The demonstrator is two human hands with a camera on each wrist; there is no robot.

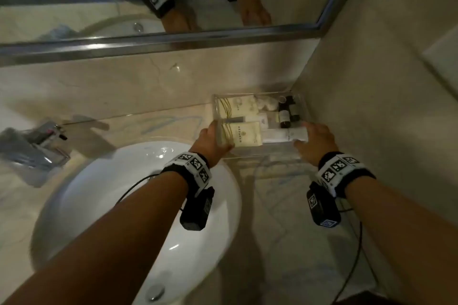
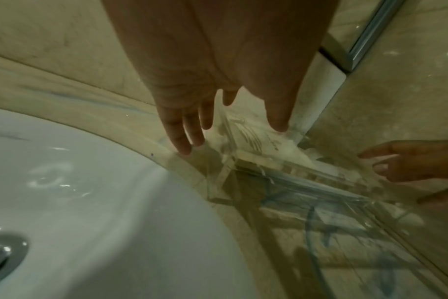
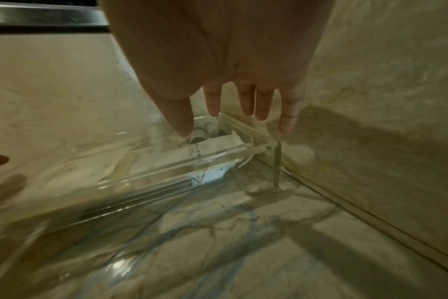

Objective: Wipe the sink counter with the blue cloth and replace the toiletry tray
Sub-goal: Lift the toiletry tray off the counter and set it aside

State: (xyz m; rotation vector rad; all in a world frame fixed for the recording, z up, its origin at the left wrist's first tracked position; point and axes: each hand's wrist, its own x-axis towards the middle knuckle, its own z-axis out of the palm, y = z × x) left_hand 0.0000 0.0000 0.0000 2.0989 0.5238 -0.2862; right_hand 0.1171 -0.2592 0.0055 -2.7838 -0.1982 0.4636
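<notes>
1. Forearms, L & R: reach fwd from bottom of head view; each carries a black wristband w/ black-and-white marker squares and a small black camera unit under the wrist.

2. Sink basin (image 1: 74, 205): white, round, set into counter below L forearm; chrome drain near bottom edge.

3. Counter (image 1: 285, 205): beige marble w/ blue-grey veins; bare stretch in front of tray, R of basin.

4. Left hand (image 1: 213, 141): at tray's L end. Fingers straight, slightly apart, thumb on the near-L wall area; fingertips (image 2: 184, 149) come down outside the L wall by the counter. Not curled round anything.

5. Right hand (image 1: 314, 143): at tray's near-R corner. Fingers straight & spread, tips over the rim; whether they touch the acrylic – can't tell. Thumb points inward over contents.

6. Toiletry tray (image 1: 218, 106): clear acrylic box, sits on counter in far-R corner, R of basin, long side to the back wall, R end just beside side wall. Contents: cream sachets at L, white packets and a white tube mid/front, cotton balls at back, two dark bottles at R.

7. Faucet (image 1: 42, 141): chrome, far-L of basin, blurred.

8. Mirror (image 1: 173, 42): metal-framed, above backsplash; reflects both wrists and basin rim. Bluish smudge in reflection at L – blurred, can't identify.
</notes>
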